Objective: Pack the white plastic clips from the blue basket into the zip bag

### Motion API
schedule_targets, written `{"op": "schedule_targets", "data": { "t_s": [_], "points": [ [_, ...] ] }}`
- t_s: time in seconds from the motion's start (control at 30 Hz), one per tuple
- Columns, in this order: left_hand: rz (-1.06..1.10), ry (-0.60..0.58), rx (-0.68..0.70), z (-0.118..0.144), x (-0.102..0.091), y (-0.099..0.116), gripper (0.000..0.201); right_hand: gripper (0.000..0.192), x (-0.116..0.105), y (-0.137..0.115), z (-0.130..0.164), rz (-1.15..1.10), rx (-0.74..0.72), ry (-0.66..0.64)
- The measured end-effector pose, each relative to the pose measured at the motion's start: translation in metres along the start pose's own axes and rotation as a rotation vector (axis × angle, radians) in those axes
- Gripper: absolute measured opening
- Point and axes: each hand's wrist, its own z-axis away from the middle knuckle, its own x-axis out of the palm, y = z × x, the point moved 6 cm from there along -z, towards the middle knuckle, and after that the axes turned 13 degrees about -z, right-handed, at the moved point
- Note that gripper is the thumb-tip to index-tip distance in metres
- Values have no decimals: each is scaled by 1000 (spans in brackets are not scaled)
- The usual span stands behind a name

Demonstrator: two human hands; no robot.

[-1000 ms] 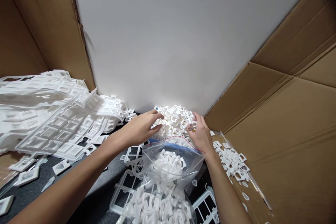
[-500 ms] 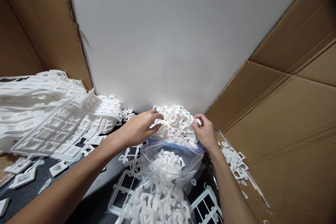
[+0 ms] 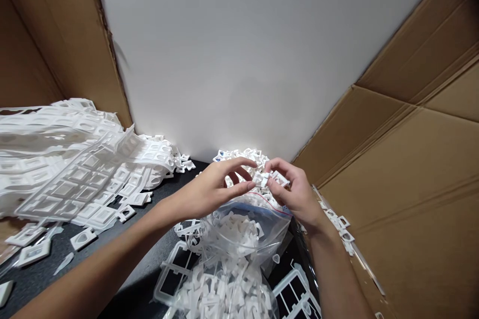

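Both hands were up over the mouth of the clear zip bag [image 3: 239, 239], working on a little cluster of white plastic clips [image 3: 266, 178]. The right hand [image 3: 295, 194] had the clips pinched between thumb and fingertips, so the pieces sat right at the tips, poking out toward the left. The left hand [image 3: 209, 192] was curled with its thumb and index finger reaching in from the other side, just touching the same cluster, though I couldn't tell if it really gripped any piece. The clips hung just above the bag's opening, which was already stuffed with the same white parts. Right behind the hands, against the white wall [image 3: 239, 60], was the loose pile of clips [image 3: 239, 157]. Empty white frames [image 3: 75, 169] were heaped off to the left on the dark table [image 3: 123, 279], cardboard [image 3: 404, 179] on the right.
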Motion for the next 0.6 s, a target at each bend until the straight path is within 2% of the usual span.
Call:
{"op": "schedule_targets", "data": {
  "t_s": [0.13, 0.3, 0.43, 0.6],
  "points": [
    [110, 5, -18, -1, 0, 0, 32, 19, 9, -10, 2, 34, -24, -48],
    [200, -16, -59, -2, 0, -2, 27, 28, 8, 0, 3, -76, 74, -62],
    [185, -15, -77, -3, 1, -3, 30, 33, 6, 7, 3, -155, 152, -74],
    [134, 72, -92, -2, -9, -6, 29, 30, -5, 0, 7, -111, 162, -65]
  ]
}}
